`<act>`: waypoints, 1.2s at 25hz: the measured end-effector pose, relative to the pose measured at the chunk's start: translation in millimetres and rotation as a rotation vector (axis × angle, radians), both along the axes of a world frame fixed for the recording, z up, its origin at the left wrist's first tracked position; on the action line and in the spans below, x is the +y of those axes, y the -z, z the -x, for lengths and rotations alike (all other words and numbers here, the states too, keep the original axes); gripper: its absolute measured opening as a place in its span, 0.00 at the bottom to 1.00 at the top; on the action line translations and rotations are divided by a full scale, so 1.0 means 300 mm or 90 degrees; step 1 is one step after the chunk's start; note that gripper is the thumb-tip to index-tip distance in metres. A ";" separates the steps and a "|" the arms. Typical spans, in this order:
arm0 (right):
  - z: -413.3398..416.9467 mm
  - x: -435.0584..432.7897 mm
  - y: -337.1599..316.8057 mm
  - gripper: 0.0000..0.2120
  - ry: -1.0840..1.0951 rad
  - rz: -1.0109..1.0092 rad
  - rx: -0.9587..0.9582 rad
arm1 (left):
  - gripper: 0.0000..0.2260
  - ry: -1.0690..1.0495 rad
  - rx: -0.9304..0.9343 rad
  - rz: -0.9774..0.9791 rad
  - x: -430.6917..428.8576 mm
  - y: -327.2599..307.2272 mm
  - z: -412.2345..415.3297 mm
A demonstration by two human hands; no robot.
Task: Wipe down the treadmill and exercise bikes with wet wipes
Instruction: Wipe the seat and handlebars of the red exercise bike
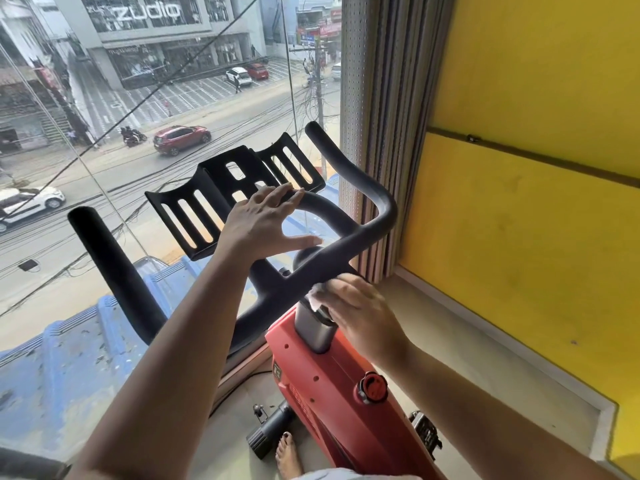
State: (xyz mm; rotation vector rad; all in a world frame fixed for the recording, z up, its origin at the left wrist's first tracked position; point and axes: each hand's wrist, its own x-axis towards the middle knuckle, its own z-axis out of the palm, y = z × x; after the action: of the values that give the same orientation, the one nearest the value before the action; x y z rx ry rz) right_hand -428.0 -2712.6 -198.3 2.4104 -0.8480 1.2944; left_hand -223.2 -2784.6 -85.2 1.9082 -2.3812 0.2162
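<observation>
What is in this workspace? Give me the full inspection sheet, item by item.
Surface: pale floor under the red exercise bike.
Job's things: wet wipe against the grey post below the black handlebar; no treadmill in view.
Clutter: nothing seen.
Grippers: left hand rests, fingers straight, on the handlebar by the device tray; right hand, blurred, holds the wet wipe.
Cables: thin dark cable on the floor beside the bike; street wires outside.
Surroundings: glass window over a street, folded blinds, yellow wall, a bare foot.
</observation>
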 end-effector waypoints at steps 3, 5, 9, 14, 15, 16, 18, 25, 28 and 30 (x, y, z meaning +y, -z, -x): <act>0.060 -0.075 -0.007 0.08 0.099 -0.123 -0.138 | 0.52 0.001 0.004 0.004 0.000 0.001 -0.007; 0.069 -0.120 -0.022 0.05 0.162 -0.205 -0.188 | 0.52 0.003 0.005 0.005 -0.001 0.002 -0.009; -0.009 -0.025 -0.037 0.06 0.145 -0.214 -0.246 | 0.53 0.005 0.008 0.003 -0.006 0.012 -0.014; -0.028 0.047 -0.039 0.11 0.063 -0.158 -0.195 | 0.52 0.015 0.010 0.001 -0.004 0.008 -0.008; -0.003 0.011 -0.039 0.11 0.107 -0.168 -0.248 | 0.51 0.024 0.007 -0.002 0.001 0.008 -0.003; 0.023 -0.027 -0.042 0.12 0.154 -0.181 -0.314 | 0.51 0.033 0.002 -0.009 0.006 0.007 0.004; 0.057 -0.081 -0.032 0.12 0.200 -0.212 -0.399 | 0.50 0.054 -0.011 -0.040 0.012 -0.002 0.027; 0.026 -0.105 -0.022 0.13 0.087 -0.206 -0.323 | 0.49 0.108 -0.093 -0.117 -0.047 -0.033 0.148; 0.065 -0.184 -0.035 0.13 0.128 -0.196 -0.341 | 0.52 0.108 -0.056 -0.072 -0.051 0.003 0.141; 0.086 -0.250 -0.048 0.13 0.173 -0.195 -0.336 | 0.52 0.108 -0.035 -0.061 -0.052 0.012 0.136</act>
State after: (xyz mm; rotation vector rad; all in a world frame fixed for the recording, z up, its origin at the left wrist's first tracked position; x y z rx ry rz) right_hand -453.8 -2787.6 -183.8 2.0674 -1.5542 1.8230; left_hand -263.9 -2800.2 -88.8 1.7462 -2.6174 0.1471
